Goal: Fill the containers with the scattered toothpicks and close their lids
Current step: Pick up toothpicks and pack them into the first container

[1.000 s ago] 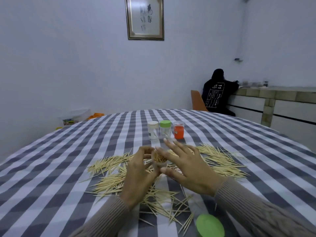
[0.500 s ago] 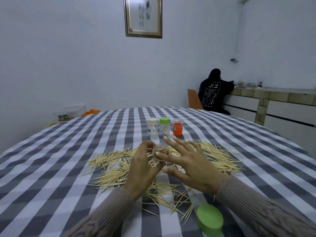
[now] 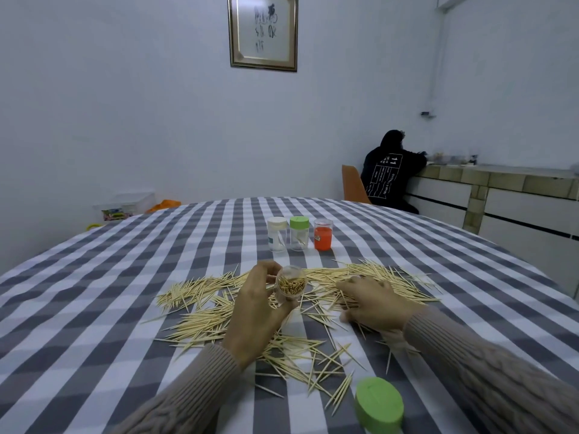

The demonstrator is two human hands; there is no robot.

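Left hand wrapped round the open container, tilted, mouth toward the camera, part filled. Right hand at 3 o'clock from it, fingers curled down onto the scattered toothpicks on the bench; whether any are pinched, cannot tell. Nearest sticks lying mostly crosswise, 9-to-3. Green lid loose at 5 o'clock.

Spread across the worktop: loose toothpicks. Behind them, three containers in a row. Held above the heap in the left hand, an open container with toothpicks inside. Right hand on the toothpicks, right of it. Nearest, at right, a lid.
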